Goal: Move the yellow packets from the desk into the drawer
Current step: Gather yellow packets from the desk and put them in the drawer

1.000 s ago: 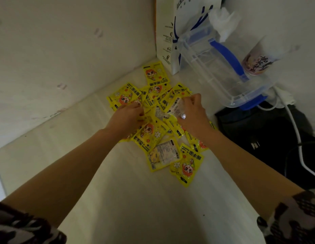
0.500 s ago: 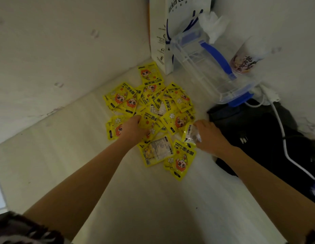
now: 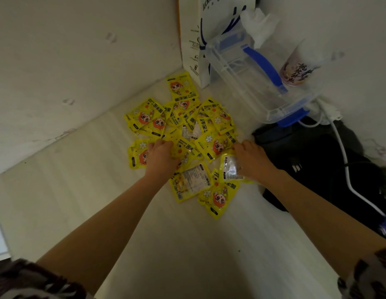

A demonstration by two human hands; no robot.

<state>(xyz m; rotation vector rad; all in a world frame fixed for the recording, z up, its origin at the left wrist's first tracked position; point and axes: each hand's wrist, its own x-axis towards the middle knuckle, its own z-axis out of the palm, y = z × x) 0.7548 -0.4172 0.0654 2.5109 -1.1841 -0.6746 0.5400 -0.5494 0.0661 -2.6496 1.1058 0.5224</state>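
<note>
Several yellow packets [image 3: 218, 119] with a cartoon face lie scattered and overlapping on the pale desk [image 3: 187, 244] near the wall corner. My left hand [image 3: 160, 157] lies on the left middle of the pile, fingers curled into the packets there. My right hand [image 3: 252, 160] is at the pile's right edge and holds one packet [image 3: 229, 169], back side up, lifted a little off the others. Another packet [image 3: 191, 183] lies back side up between my forearms. No drawer is in view.
A white paper bag [image 3: 195, 39] stands in the corner. A clear plastic box with blue clips [image 3: 252, 74] leans beside it, with a printed cup [image 3: 297, 70] to its right. A black bag [image 3: 317, 165] with a white cable [image 3: 343, 160] across it lies at the right.
My right hand has pulled back from the far middle of the pile to its right edge, taking a packet with it. My left hand has slid slightly nearer over the pile.
</note>
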